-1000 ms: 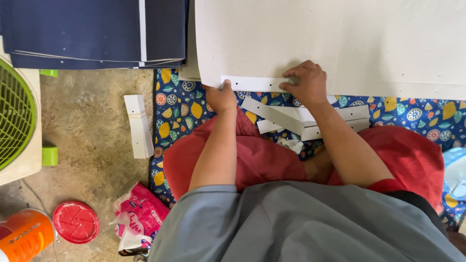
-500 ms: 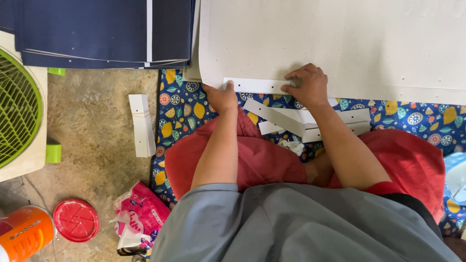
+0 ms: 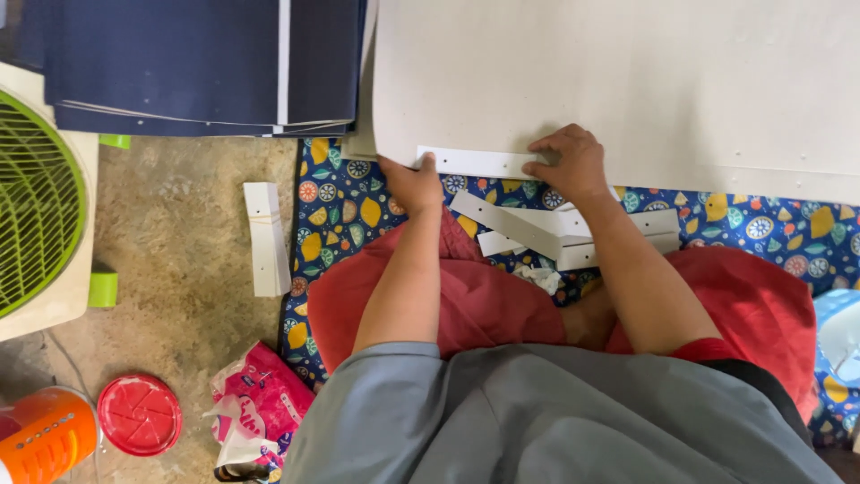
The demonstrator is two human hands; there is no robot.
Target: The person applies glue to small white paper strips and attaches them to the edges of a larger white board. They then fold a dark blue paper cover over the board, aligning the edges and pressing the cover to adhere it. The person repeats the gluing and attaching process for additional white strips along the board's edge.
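Observation:
A narrow white strip (image 3: 475,162) lies along the near edge of a large pale grey board (image 3: 627,81). My left hand (image 3: 410,182) pinches the strip's left end with thumb on top. My right hand (image 3: 571,163) presses flat on the strip's right end, fingers spread onto the board. Several more white strips (image 3: 537,231) lie loose on the patterned blue mat (image 3: 340,202) just below my hands, near my red-clad knees.
A stack of dark blue sheets (image 3: 197,63) lies at top left. A bundle of white strips (image 3: 267,237) rests on the concrete floor. A green-grilled fan (image 3: 36,202) stands at left. A red lid (image 3: 139,414), an orange container (image 3: 45,435) and a pink packet (image 3: 260,403) lie bottom left.
Both hands keep the same hold on the strip at the board's edge. The view has shifted slightly, so everything sits a little further right in the frame.

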